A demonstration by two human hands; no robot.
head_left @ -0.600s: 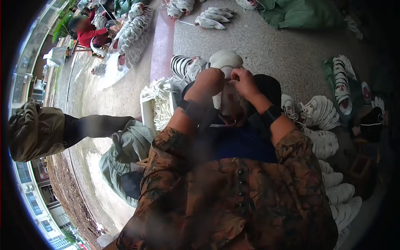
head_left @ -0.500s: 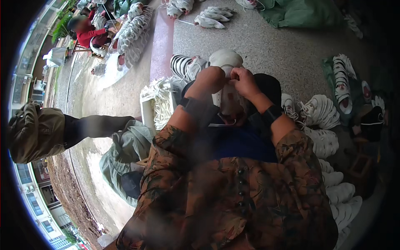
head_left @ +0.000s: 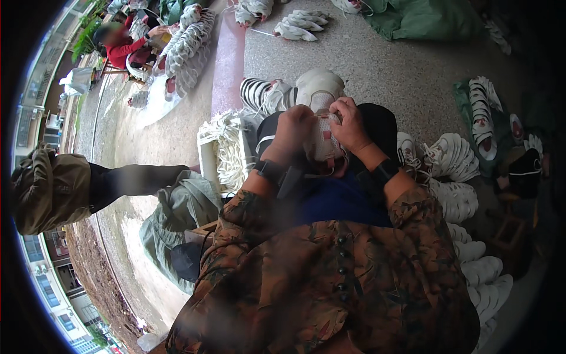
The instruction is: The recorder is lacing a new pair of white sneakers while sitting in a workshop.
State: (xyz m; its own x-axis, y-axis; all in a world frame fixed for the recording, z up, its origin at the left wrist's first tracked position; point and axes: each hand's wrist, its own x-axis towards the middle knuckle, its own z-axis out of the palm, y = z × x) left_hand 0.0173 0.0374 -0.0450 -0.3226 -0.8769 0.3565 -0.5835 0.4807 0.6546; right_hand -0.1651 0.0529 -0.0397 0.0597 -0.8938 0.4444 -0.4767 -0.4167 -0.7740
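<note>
I hold a white shoe (head_left: 321, 112) with pink trim on my lap, toe pointing away from me. My left hand (head_left: 293, 133) grips its left side and my right hand (head_left: 349, 124) pinches the lacing area on the right. A white lace runs under my fingers; its ends are hidden. Both wrists carry dark bands.
A white box of loose laces (head_left: 227, 150) stands left of my knees beside a striped shoe (head_left: 262, 94). White shoes (head_left: 451, 162) are heaped to my right. A person's dark-trousered leg (head_left: 130, 180) crosses the left; another person in red (head_left: 127, 47) sits far left. Green bag (head_left: 421, 20) at the top.
</note>
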